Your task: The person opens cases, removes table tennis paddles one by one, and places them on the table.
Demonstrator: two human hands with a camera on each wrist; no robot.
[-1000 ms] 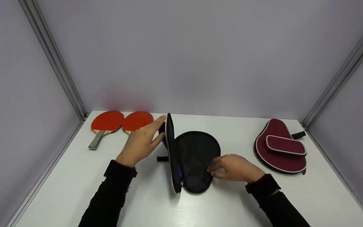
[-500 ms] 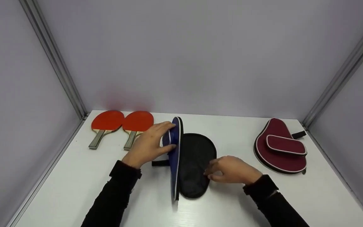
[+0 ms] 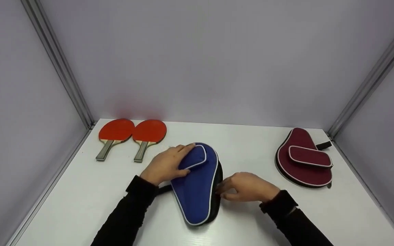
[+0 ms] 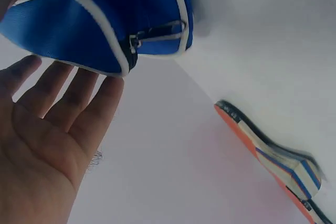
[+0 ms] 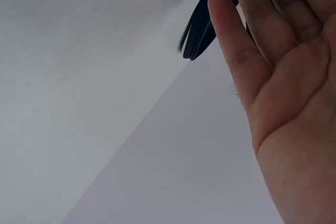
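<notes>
Blue paddle case (image 3: 193, 191) lies on the white table (image 3: 197, 237) in front of us, its white-edged cover over the black half (image 3: 215, 208), which shows along the cover's right side. Our left hand (image 3: 165, 165) is spread across the case's pocket (image 3: 193, 158), fingers mostly straight and thumb apart, touching it without curling round it. From the left wrist we see a zipper pull (image 4: 134, 41) at the pocket's end. With the bent fingers and thumb of our right hand (image 3: 246, 187) we pinch the black edge on the case's right; some fingertips are hidden from us. A black strap (image 3: 165, 189) sticks out left of the case, near our left cuff. Beyond the case, to its left, we see two red paddles (image 3: 150, 131) side by side, handles towards us. Well to the case's right lies a maroon case (image 3: 298, 171) with its own pocket.
</notes>
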